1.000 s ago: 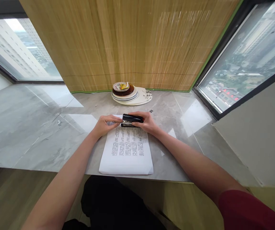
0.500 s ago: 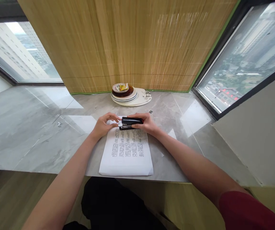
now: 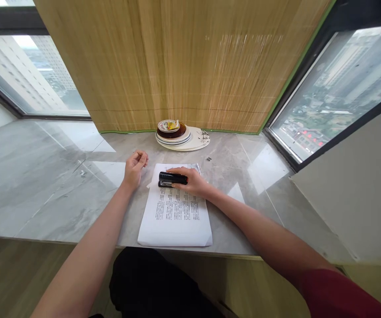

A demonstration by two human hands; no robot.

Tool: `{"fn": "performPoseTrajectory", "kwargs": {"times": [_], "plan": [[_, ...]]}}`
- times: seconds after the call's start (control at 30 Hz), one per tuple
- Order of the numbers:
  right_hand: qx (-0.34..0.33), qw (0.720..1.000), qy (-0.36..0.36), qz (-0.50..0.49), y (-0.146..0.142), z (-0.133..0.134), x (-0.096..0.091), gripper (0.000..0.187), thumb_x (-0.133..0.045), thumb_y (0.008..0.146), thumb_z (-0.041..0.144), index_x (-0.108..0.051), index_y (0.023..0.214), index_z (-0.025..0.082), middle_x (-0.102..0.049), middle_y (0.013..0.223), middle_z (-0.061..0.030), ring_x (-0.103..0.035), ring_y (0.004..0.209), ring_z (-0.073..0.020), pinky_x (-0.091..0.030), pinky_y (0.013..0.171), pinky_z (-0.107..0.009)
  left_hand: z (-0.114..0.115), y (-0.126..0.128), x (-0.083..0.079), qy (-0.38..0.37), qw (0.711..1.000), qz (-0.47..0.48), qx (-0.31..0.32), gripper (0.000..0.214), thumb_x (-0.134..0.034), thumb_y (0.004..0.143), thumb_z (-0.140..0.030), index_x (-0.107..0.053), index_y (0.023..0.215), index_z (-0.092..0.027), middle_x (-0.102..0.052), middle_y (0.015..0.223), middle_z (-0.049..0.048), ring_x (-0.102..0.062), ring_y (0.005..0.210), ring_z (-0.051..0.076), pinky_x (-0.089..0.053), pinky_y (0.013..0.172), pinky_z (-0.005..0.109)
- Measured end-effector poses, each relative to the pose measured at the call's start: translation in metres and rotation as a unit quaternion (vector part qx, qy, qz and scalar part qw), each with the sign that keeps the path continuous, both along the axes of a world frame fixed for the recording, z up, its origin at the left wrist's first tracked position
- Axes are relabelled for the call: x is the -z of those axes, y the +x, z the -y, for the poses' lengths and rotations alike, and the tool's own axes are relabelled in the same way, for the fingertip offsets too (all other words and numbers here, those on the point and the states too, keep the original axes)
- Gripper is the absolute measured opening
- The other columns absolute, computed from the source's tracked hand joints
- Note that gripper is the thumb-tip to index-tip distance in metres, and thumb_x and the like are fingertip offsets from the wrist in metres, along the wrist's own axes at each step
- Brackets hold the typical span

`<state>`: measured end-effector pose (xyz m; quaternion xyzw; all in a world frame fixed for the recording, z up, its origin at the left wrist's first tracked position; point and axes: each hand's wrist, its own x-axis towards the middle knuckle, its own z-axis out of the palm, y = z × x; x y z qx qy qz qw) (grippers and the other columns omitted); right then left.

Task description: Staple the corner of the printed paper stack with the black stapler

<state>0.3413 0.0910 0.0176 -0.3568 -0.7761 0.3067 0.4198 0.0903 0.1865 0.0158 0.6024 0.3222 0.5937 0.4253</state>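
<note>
A stack of printed paper point(image 3: 176, 216) lies on the grey marble sill point(image 3: 44, 185) in front of me. My right hand point(image 3: 192, 182) grips a black stapler point(image 3: 172, 179) resting on the upper part of the sheets. My left hand point(image 3: 135, 164) is off the paper to the left, just above the sill, its fingers curled in a loose pinch; whether anything is in them I cannot make out.
A pile of plates point(image 3: 182, 134) with a brown saucer on top stands at the back against the bamboo blind point(image 3: 184, 66). Small dark bits point(image 3: 209, 158) lie on the sill right of the paper. Windows flank both sides.
My left hand has let go of the stapler and paper and drawn away to the left. The stapler has shifted left and toward me on the sheet, still under my right hand.
</note>
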Motion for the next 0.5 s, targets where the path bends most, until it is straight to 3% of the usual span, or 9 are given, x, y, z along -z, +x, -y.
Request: {"fn": "performPoseTrajectory", "kwargs": {"times": [0.27, 0.43, 0.5], "plan": [[0.000, 1.000, -0.026, 0.014, 0.007, 0.002, 0.002, 0.050, -0.074, 0.086, 0.025, -0.070, 0.136, 0.022, -0.074, 0.135, -0.0101, -0.071, 0.123, -0.0271, -0.054, 0.110, -0.043, 0.003, -0.003, 0.002, -0.022, 0.998, -0.023, 0.051, 0.032, -0.076, 0.091, -0.049, -0.067, 0.081, -0.019, -0.056, 0.079, 0.0013, -0.048, 0.067, 0.013, -0.039, 0.063, 0.026], [0.018, 0.997, -0.062, 0.052, 0.045, 0.024, -0.002, 0.043, -0.078, 0.088, 0.037, -0.073, 0.129, 0.022, -0.077, 0.121, -0.0086, -0.073, 0.108, -0.0271, -0.058, 0.098, -0.041, 0.004, -0.002, 0.000, -0.032, 0.998, -0.019, 0.047, 0.037, -0.074, 0.091, -0.055, -0.068, 0.080, -0.020, -0.057, 0.079, 0.0020, -0.048, 0.065, 0.013, -0.040, 0.061, 0.027], [0.041, 0.997, -0.050, 0.049, 0.067, 0.028, -0.003, 0.038, -0.071, 0.095, 0.047, -0.074, 0.124, 0.023, -0.077, 0.116, -0.0083, -0.073, 0.104, -0.0264, -0.058, 0.094, -0.041, 0.003, -0.002, -0.001, -0.029, 0.999, -0.005, 0.041, 0.039, -0.073, 0.091, -0.057, -0.068, 0.079, -0.020, -0.057, 0.077, 0.0023, -0.048, 0.064, 0.013, -0.040, 0.059, 0.027]]}}
